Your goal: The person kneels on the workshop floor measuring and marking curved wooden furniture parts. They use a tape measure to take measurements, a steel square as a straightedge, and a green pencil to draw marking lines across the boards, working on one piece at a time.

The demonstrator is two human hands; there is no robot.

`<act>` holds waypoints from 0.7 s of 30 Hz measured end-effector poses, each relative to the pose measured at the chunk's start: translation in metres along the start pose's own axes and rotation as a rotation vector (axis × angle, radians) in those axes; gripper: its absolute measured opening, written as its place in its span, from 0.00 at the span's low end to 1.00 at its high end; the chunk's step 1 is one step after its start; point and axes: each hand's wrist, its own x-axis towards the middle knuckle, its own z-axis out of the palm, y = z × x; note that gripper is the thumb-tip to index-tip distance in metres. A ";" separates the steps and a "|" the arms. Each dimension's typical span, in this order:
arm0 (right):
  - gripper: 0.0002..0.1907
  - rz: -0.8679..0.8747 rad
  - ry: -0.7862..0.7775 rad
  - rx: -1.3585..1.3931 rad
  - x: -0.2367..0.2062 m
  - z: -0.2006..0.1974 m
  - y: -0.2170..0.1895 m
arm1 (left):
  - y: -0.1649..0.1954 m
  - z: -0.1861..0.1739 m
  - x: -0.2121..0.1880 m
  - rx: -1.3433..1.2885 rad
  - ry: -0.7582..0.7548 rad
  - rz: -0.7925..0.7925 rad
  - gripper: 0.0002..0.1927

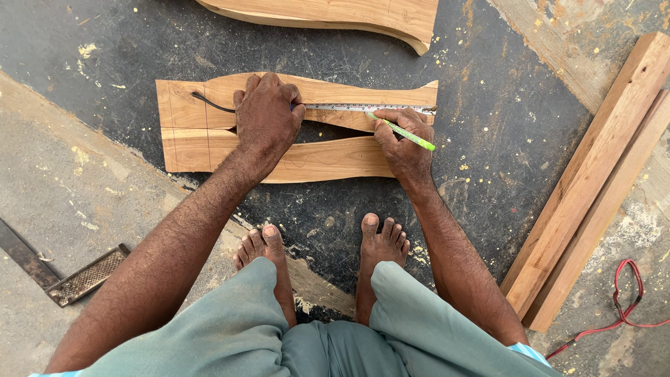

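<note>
A second curved wooden piece (335, 14) lies at the top. Two straight planks (593, 181) lean rightward — beside a red cable (624, 300). A metal try square (63, 276) sits left.

No packages, labels, signs or screens show anywhere in this view. The ground near and far, left and right, carries none of them.
</note>
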 end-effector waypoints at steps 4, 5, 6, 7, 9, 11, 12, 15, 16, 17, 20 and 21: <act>0.10 -0.009 0.001 0.000 -0.001 0.001 0.000 | 0.000 0.001 0.000 -0.003 0.004 -0.002 0.09; 0.10 0.006 -0.001 0.009 -0.001 0.001 0.000 | 0.000 0.001 0.000 -0.001 0.006 -0.002 0.09; 0.10 0.021 -0.002 0.018 -0.002 0.001 0.000 | 0.000 0.001 0.000 -0.003 0.001 -0.006 0.09; 0.10 0.029 -0.005 0.021 -0.002 0.001 -0.001 | 0.000 0.001 0.000 -0.006 -0.003 -0.009 0.09; 0.10 0.044 -0.009 0.027 -0.002 0.002 -0.001 | -0.001 0.001 0.000 -0.009 -0.006 -0.011 0.09; 0.10 0.025 -0.007 0.019 -0.001 0.002 -0.001 | -0.003 0.002 -0.001 -0.009 -0.002 -0.007 0.09; 0.10 0.016 -0.007 0.015 -0.001 0.002 -0.002 | -0.003 0.003 0.000 -0.008 0.002 -0.006 0.09; 0.09 -0.077 0.021 -0.028 -0.002 0.003 -0.002 | -0.005 0.005 0.000 -0.004 0.008 -0.007 0.08; 0.09 -0.035 0.011 -0.007 -0.002 0.003 -0.002 | -0.006 0.005 0.000 -0.003 0.008 -0.007 0.08; 0.10 0.007 0.000 0.014 -0.002 0.003 -0.002 | -0.006 0.005 0.000 -0.002 0.007 -0.008 0.08; 0.09 0.019 -0.010 0.005 -0.002 0.002 0.000 | -0.004 0.004 -0.001 -0.008 -0.012 -0.020 0.09; 0.09 0.006 -0.008 -0.011 -0.003 0.000 0.001 | -0.003 0.003 -0.002 -0.010 -0.010 -0.020 0.08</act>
